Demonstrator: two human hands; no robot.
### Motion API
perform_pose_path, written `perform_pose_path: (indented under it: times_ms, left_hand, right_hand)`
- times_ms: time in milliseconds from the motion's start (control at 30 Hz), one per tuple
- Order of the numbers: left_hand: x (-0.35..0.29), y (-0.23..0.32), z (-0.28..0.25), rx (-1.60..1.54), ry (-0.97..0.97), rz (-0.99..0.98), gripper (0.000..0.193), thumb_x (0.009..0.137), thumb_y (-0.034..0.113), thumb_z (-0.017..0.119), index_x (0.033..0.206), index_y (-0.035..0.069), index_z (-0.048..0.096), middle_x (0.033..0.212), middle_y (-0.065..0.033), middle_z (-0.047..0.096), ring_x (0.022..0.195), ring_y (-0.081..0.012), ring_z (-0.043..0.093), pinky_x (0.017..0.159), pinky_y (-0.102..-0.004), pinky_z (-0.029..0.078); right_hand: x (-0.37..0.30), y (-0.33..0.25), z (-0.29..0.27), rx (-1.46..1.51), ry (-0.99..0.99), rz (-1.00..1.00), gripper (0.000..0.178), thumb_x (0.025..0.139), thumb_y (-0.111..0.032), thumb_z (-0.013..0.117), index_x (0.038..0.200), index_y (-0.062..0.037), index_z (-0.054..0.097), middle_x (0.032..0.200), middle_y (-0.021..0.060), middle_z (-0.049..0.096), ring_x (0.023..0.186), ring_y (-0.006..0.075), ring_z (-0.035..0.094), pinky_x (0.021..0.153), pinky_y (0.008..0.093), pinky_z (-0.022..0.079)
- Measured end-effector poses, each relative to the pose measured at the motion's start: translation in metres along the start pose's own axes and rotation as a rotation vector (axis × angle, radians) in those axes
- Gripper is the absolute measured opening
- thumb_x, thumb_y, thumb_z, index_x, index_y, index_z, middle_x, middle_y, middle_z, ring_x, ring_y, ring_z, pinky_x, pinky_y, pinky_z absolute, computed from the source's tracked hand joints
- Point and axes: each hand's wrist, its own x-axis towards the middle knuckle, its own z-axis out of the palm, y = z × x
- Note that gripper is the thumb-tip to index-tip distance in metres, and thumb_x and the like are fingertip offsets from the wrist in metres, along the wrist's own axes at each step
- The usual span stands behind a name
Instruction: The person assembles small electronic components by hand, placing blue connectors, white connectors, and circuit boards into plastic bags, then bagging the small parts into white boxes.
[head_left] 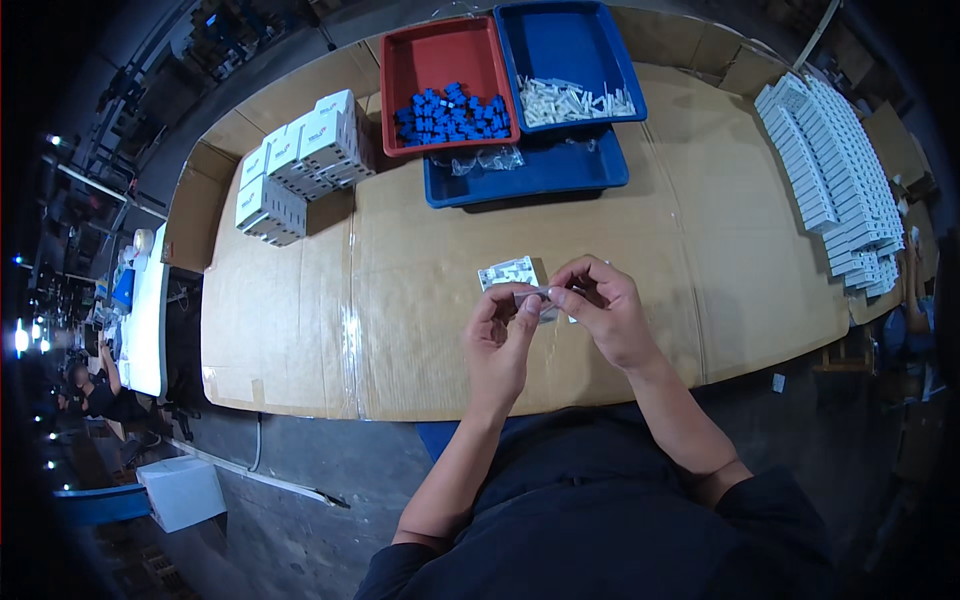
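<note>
Small pale piece [541,291] sits between thumb and index tips of left hand [500,335] and right hand [612,310], both pinched on it; I can't make out its full shape. White plastic part [506,271] lies just beyond, on cardboard [420,330]. Forearms angle inward from near side, hands raised, fingers curled.

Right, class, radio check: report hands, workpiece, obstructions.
Left hand, right hand: both apparently pinching one small thin pale piece, material unclear. White rectangular plastic part lies just beyond on brown cardboard surface, partly hidden by hands.
</note>
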Motion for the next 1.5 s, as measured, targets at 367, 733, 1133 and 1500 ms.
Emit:
perform_pose_path:
  times_ms: [367, 733, 1133, 1500]
  left_hand:
    - [-0.001, -0.003, -0.005, 0.025, 0.025, 0.021, 0.015, 0.103, 0.013, 0.068, 0.11, 0.001, 0.066, 0.103, -0.0037, 0.07, 0.1, -0.0109, 0.065, 0.091, -0.0276, 0.051]
    - [0.004, -0.01, -0.015, 0.133, -0.001, 0.071, 0.016, 0.105, 0.015, 0.067, 0.111, -0.001, 0.068, 0.101, -0.0028, 0.071, 0.096, -0.0115, 0.065, 0.089, -0.0292, 0.052]
    - [0.018, -0.044, -0.061, -0.332, -0.137, -0.751, 0.057, 0.112, 0.051, 0.036, 0.128, 0.005, 0.065, 0.109, -0.0101, 0.072, 0.091, -0.0206, 0.067, 0.084, -0.0364, 0.055]
    - [0.019, -0.031, -0.053, -0.329, -0.04, -0.659, 0.023, 0.107, 0.018, 0.062, 0.121, 0.002, 0.069, 0.102, -0.007, 0.071, 0.088, -0.018, 0.07, 0.082, -0.0342, 0.059]
  right_hand:
    - [0.0, 0.004, 0.007, 0.119, -0.053, 0.076, 0.013, 0.098, -0.005, 0.072, 0.11, -0.0009, 0.067, 0.103, 0.0011, 0.067, 0.097, 0.008, 0.064, 0.088, 0.0244, 0.055]
    - [0.009, 0.014, 0.008, 0.036, -0.067, -0.017, 0.006, 0.096, -0.004, 0.071, 0.101, -0.0011, 0.068, 0.094, -0.0012, 0.062, 0.083, 0.0054, 0.053, 0.072, 0.0222, 0.041]
    - [0.022, 0.03, -0.023, -0.056, -0.155, 0.095, 0.008, 0.093, -0.002, 0.077, 0.101, -0.0031, 0.077, 0.104, 0.0025, 0.069, 0.093, 0.0086, 0.064, 0.082, 0.0242, 0.052]
    - [0.017, 0.022, -0.049, -0.095, -0.253, 0.136, 0.013, 0.092, 0.005, 0.073, 0.102, -0.0024, 0.077, 0.122, 0.0089, 0.068, 0.102, 0.0132, 0.067, 0.083, 0.0263, 0.057]
